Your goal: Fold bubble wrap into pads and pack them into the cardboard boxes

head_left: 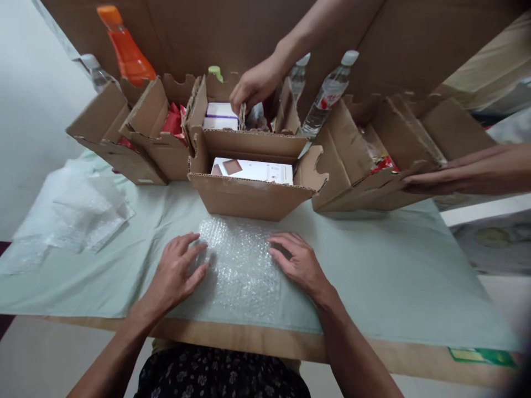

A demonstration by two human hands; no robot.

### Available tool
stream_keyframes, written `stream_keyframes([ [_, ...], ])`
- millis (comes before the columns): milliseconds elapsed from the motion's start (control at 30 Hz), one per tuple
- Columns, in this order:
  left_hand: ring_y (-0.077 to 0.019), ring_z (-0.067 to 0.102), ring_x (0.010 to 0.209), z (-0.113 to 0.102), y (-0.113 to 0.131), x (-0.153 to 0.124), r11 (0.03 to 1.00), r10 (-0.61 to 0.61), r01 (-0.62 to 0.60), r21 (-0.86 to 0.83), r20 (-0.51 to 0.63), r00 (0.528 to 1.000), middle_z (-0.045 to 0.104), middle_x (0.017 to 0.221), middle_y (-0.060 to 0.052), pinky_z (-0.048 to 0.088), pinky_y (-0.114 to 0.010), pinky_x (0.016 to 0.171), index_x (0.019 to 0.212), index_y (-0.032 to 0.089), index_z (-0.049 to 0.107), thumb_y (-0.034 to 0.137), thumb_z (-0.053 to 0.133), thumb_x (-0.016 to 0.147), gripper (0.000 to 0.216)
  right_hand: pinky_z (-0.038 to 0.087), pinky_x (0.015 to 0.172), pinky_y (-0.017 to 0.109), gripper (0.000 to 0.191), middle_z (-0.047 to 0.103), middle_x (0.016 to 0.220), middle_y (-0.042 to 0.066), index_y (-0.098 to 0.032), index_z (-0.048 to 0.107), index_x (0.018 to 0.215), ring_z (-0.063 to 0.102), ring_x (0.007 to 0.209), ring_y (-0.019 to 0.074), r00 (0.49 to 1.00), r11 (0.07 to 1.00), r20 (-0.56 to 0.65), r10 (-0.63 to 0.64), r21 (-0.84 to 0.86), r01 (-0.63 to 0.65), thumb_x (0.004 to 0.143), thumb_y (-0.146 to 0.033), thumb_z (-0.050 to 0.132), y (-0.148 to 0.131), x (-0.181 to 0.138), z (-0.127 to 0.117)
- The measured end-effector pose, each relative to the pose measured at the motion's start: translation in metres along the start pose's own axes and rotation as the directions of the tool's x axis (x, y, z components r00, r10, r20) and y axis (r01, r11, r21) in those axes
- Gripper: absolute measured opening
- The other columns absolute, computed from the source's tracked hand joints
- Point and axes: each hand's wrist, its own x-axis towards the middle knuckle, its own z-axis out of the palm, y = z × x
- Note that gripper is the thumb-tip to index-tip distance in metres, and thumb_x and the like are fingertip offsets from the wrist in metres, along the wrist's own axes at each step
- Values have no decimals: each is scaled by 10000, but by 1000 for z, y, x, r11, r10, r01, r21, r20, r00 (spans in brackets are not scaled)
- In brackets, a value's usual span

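A sheet of bubble wrap [243, 271] lies flat on the pale green cloth in front of me. At its left edge is my left hand [180, 268], fingers apart and holding nothing. My right hand [298, 262] rests by the opposite edge with its fingers loosely spread, also without anything in it. Just beyond the sheet stands an open cardboard box [253, 198]. Inside that one a white printed carton [253, 170] is visible.
More open cardboard boxes [352, 182] stand in a row behind, with red packets [174, 120] and bottles [327, 97] about them. Bubble wrap pieces [78, 204] are heaped at left. Another person's hands [259, 83] touch boxes at the back and right.
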Motion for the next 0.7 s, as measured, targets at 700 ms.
stream_keyframes([
  [700,-371,537,1395,41,4,-9,987,56,-69,142,89,994,605,1479,-177,455,-612,1137,1313,215,636,253,575,921,399,516,947,513,303,711,1365,111,-224,754,1234,636,1172,332,970,919,237,-46,-372,134,950,-240,650,7,-5,26],
])
